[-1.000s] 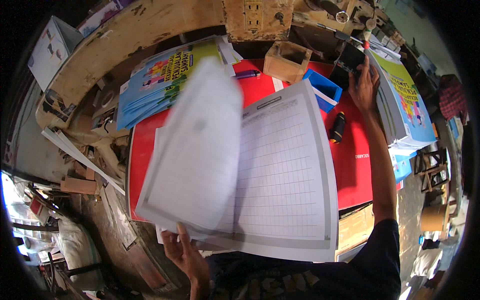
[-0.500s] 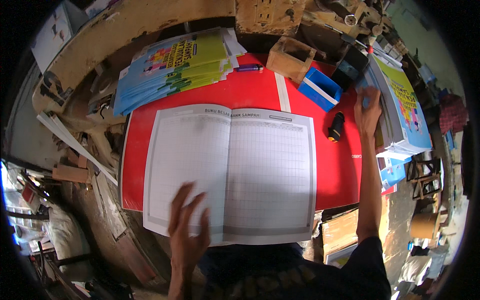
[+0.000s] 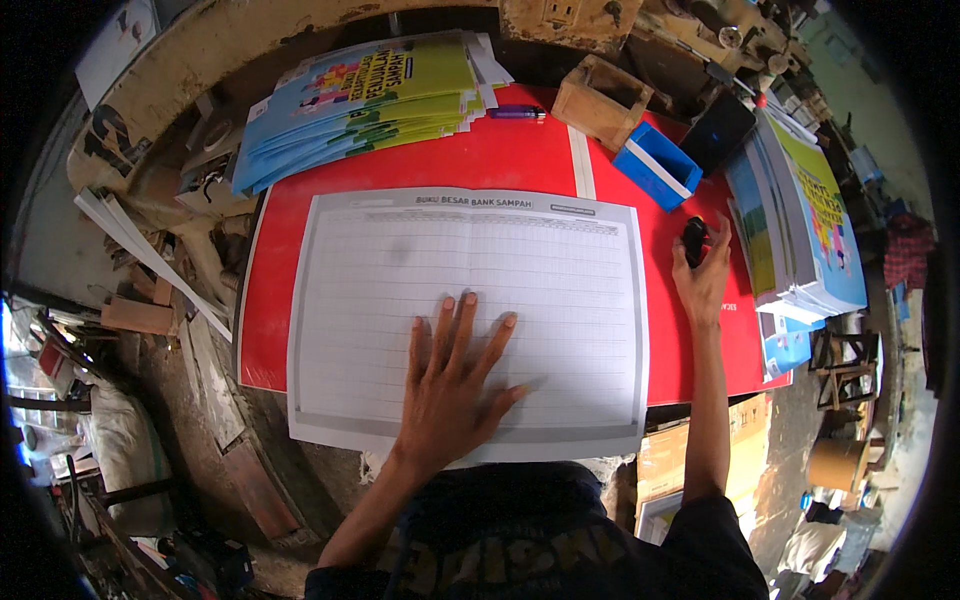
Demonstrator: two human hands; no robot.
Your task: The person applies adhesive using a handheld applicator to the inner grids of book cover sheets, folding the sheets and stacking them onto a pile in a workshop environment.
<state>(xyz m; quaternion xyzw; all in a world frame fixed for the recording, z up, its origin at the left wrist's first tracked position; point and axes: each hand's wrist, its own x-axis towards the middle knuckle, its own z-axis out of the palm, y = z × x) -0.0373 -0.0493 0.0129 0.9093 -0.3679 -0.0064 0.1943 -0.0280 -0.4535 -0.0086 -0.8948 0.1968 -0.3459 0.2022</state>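
Note:
An open booklet of white gridded sheets lies flat across the red board in front of me. My left hand rests palm down near its centre fold, with fingers spread and nothing held. Right of the booklet, my right hand has its thumb and fingers around a small black object. Its kind is not clear, since my fingers partly cover it. The booklet's lower edge reaches past the board, close to my body.
A fanned stack of blue and green booklets lies at the back left, near a purple pen or lighter. A wooden box, a blue box and a black container stand back right. Another tall booklet stack borders the right.
My left hand has moved right and settled on the pages, which now lie flatter. My right hand has come from beside the right stack to the small black object and closed around it.

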